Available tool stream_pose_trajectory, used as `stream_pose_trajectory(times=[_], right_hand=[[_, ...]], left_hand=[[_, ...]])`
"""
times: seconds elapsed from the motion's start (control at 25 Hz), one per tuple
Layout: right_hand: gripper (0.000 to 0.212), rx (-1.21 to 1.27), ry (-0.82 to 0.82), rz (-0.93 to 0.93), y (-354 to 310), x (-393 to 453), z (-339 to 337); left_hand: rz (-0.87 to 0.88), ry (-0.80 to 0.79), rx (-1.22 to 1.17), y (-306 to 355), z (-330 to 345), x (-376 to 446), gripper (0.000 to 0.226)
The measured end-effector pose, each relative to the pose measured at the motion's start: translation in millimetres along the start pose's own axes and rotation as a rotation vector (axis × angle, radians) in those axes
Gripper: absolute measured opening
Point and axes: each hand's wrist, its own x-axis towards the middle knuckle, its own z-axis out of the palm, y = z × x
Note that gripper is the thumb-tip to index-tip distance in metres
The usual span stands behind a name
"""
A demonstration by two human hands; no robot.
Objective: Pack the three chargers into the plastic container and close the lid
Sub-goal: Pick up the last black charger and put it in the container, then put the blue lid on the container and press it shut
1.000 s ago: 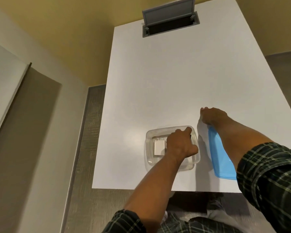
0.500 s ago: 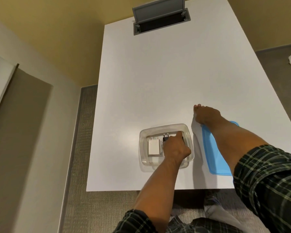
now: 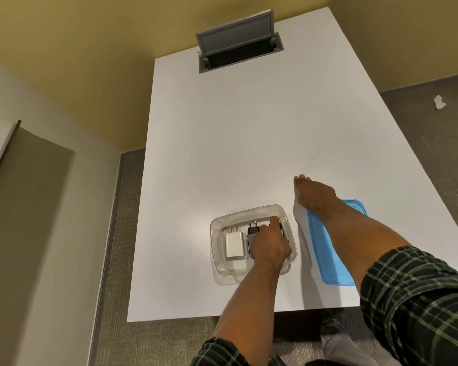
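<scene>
One clear plastic container (image 3: 253, 240) sits near the front edge of the white bench (image 3: 249, 143), and two chargers can be counted inside it for certain: one white charger (image 3: 234, 244) on the left with its two prongs pointing away from the person, and one black charger (image 3: 252, 229) just beside it, also prongs away. The left hand (image 3: 271, 245) reaches into the container's right part, fingers curled down over something dark there; whether that is a third charger, and whether the hand grips it, I cannot tell. One blue lid (image 3: 328, 257) lies flat on the bench just right of the container, apart from it. The right hand (image 3: 313, 195) rests on the bench at the lid's far end, fingers together and flat, holding nothing. One grey hatch (image 3: 239, 52) stands open at the bench's far end.
</scene>
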Motion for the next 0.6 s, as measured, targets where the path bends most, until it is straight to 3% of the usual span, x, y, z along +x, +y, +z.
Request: stream_pose_trajectory(times=[0.16,0.36,0.48,0.6], right_hand=[[0.058,0.030,0.019,0.009,1.2,-5.8,-14.7],[0.044,0.010,0.454,-0.025,27.1,-44.4,-0.5],[0.043,0.100,0.591,0.045,44.8,-65.1,8.3],[0.038,0.163,0.670,0.159,65.1,-84.2,22.5]], left_hand=[[0.018,0.078,-0.005,3.9,-17.3,3.7,0.034],[0.161,0.346,-0.053,17.1,-43.9,0.7,0.018],[0.361,0.480,-0.070,34.8,-46.9,0.2,0.013],[0.512,0.319,-0.001,59.1,-39.9,-0.2,0.019]])
